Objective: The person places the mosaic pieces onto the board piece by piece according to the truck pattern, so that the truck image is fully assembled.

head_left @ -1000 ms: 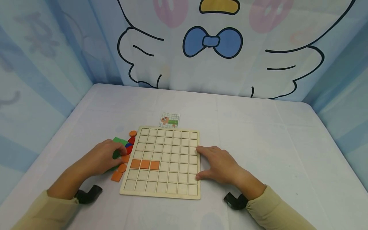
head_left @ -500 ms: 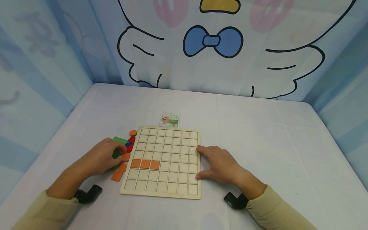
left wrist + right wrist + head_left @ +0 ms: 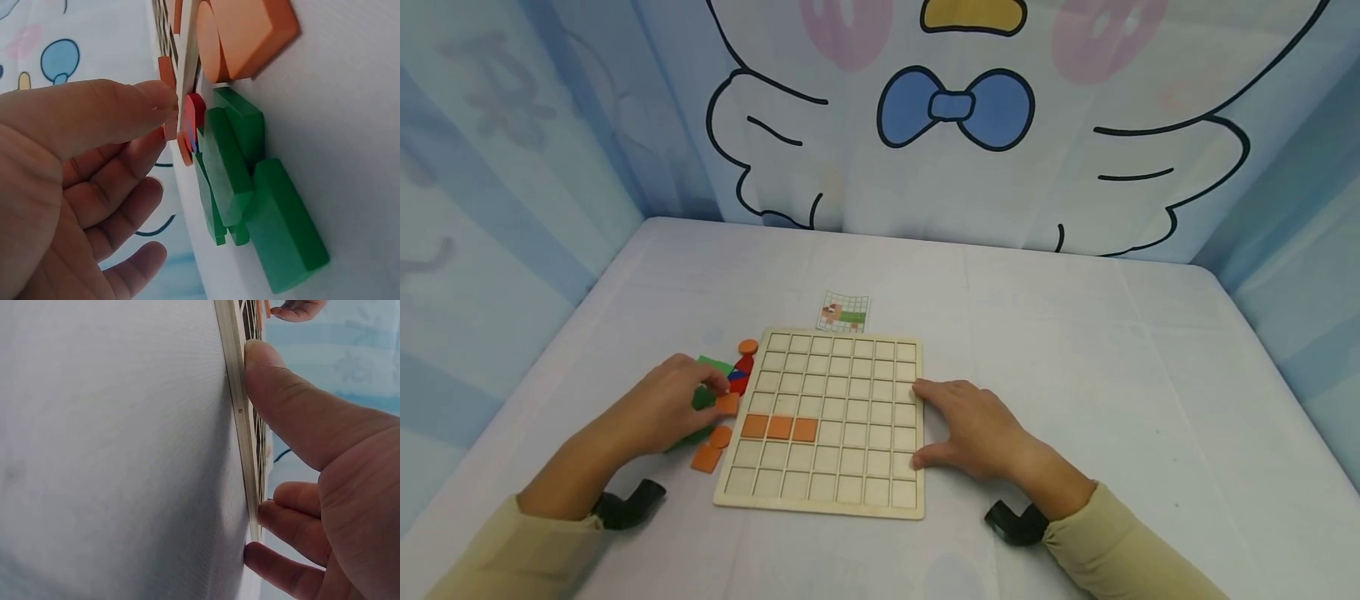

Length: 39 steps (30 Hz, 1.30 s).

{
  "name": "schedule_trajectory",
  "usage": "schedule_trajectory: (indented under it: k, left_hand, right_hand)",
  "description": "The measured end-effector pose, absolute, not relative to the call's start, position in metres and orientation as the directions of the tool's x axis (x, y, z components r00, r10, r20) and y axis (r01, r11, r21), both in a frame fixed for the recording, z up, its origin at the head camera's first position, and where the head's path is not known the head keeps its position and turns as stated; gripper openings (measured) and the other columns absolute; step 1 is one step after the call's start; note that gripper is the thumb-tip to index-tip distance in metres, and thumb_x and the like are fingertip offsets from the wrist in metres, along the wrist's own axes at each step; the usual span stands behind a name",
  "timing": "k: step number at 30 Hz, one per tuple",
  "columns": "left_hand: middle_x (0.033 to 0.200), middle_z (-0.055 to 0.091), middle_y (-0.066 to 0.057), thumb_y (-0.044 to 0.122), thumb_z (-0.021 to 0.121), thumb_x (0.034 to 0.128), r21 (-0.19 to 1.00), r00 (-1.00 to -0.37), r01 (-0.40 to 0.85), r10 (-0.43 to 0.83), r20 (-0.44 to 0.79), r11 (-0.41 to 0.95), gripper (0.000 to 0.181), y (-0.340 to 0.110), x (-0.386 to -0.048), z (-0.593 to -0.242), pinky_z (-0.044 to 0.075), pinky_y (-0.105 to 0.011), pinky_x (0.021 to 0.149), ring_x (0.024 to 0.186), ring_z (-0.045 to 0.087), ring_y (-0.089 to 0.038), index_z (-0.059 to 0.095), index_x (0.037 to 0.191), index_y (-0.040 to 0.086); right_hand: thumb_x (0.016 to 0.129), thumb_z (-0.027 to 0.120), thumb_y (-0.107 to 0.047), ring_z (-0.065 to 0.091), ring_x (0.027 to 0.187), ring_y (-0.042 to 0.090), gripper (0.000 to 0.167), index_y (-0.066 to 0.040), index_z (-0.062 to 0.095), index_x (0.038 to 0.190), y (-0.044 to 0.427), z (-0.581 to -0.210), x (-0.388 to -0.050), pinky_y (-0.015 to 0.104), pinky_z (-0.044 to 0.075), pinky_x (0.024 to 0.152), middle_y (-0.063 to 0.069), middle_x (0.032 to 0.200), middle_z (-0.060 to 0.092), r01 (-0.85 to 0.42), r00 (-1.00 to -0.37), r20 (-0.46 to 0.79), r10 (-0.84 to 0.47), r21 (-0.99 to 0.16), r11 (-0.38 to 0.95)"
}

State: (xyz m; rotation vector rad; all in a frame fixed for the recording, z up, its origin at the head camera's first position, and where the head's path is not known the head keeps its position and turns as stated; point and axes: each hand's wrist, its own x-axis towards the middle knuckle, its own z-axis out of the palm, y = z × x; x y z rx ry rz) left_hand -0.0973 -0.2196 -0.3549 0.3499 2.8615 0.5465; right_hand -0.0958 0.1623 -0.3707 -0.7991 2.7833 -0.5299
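My left hand (image 3: 662, 404) pinches an orange square tile (image 3: 727, 404) between thumb and fingertips, just off the left edge of a wooden grid board (image 3: 853, 435). In the left wrist view the thumb partly hides this tile (image 3: 165, 70), which is lifted above the table. Three orange squares (image 3: 779, 428) lie side by side in one row of the board. At the board's right edge rests my right hand (image 3: 973, 429), thumb and fingers spread along the rim. The right wrist view shows its thumb (image 3: 265, 362) against the board's edge.
Several green blocks (image 3: 281, 225) are heaped below my left hand. Red pieces (image 3: 742, 365), orange discs (image 3: 720, 437) and another orange square (image 3: 706, 458) lie along the board's left side. A small picture card (image 3: 843, 312) sits behind the board. Patterned cloth walls surround the table.
My left hand has risen slightly with the orange square, tilting it into clearer view. The right hand and the board stay in place.
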Motion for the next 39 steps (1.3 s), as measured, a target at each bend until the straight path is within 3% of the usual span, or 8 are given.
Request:
schedule_trajectory:
  k: [14,27,34,39]
  left_hand:
    - [0.112,0.061,-0.014,0.016,0.079,0.086,0.429,-0.942,0.181,0.281,-0.182,0.885,0.026,-0.208,-0.101,-0.347,0.048,-0.053,0.094,0.112,0.048,-0.037,0.069,0.107,0.004]
    - [0.111,0.062,-0.012,0.009,0.076,0.0862,0.45,-0.926,0.249,0.347,-0.15,0.858,0.021,-0.191,-0.107,-0.344,0.049,-0.047,0.088,0.107,0.05,-0.032,0.07,0.106,0.005]
    - [0.102,0.062,-0.003,0.013,0.078,0.0866,0.433,-0.911,0.304,0.392,-0.129,0.849,0.024,-0.182,-0.11,-0.342,0.046,-0.04,0.081,0.099,0.049,-0.025,0.069,0.108,0.006]
    - [0.105,0.064,-0.003,0.015,0.077,0.0876,0.425,-0.906,0.303,0.396,-0.147,0.853,0.024,-0.174,-0.115,-0.344,0.048,-0.044,0.089,0.106,0.052,-0.026,0.069,0.109,0.006]
  right_hand:
    - [0.077,0.085,-0.045,0.052,0.126,0.034,0.085,-0.005,0.05,0.143,0.164,-0.373,-0.096,0.056,0.044,0.096,0.012,0.14,0.057,-0.493,-0.827,-0.069,-0.558,-0.389,0.778]
    - [0.077,0.084,-0.046,0.052,0.126,0.035,0.085,-0.005,0.05,0.143,0.164,-0.371,-0.097,0.056,0.044,0.096,0.013,0.14,0.056,-0.498,-0.822,-0.073,-0.565,-0.388,0.776]
    - [0.077,0.084,-0.045,0.052,0.127,0.035,0.085,-0.004,0.05,0.143,0.164,-0.371,-0.096,0.056,0.043,0.097,0.012,0.141,0.056,-0.495,-0.823,-0.075,-0.563,-0.391,0.776]
    - [0.077,0.084,-0.046,0.051,0.127,0.035,0.085,-0.004,0.05,0.144,0.163,-0.37,-0.096,0.056,0.043,0.097,0.012,0.141,0.056,-0.495,-0.823,-0.077,-0.563,-0.388,0.777]
